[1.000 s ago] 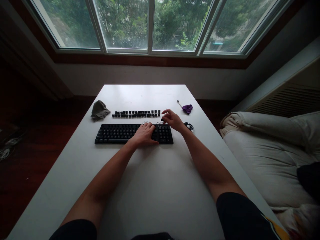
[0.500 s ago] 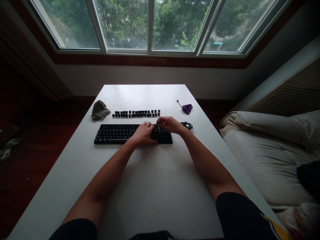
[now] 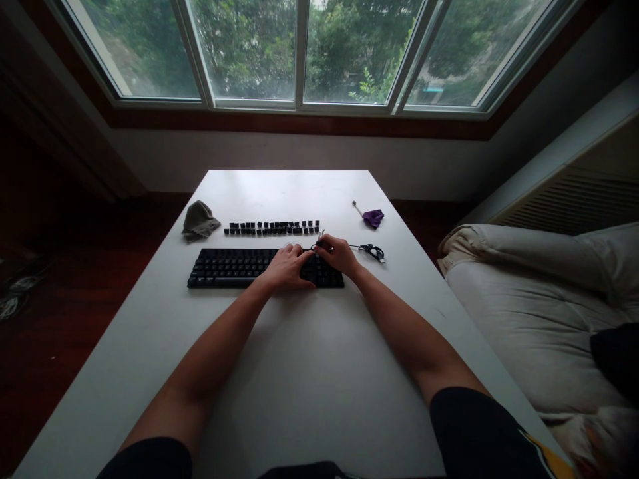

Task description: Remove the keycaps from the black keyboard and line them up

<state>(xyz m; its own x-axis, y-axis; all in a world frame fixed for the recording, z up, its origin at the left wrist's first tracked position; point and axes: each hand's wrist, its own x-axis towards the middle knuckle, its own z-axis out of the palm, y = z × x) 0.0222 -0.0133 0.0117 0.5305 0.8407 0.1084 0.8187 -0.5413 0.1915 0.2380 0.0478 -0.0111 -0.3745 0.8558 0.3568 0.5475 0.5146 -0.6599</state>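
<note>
A black keyboard (image 3: 229, 266) lies across the white table (image 3: 299, 372). My left hand (image 3: 287, 267) holds it right of the middle, fingertips at the back edge and thumb spread toward the front edge. Above the keyboard's right back part, my right hand (image 3: 337, 254) is closed in a pinch on a small tool with thin wire prongs, seemingly a keycap puller (image 3: 322, 233), prongs pointing up. Its handle is mostly hidden by the fingers. Behind the keyboard, loose black keycaps (image 3: 262, 231) lie in two rows.
A grey cloth (image 3: 200, 221) sits at the back left. To the back right are a small brush (image 3: 357, 207) and a purple cloth (image 3: 373, 218). A coiled black cable (image 3: 373, 251) lies right of the keyboard. A cushioned seat (image 3: 509, 313) stands beyond the table's right edge.
My right hand has turned and shifted slightly, so the wire prongs now show above its fingers. More of the cable is visible. My left hand and the keyboard stay in place.
</note>
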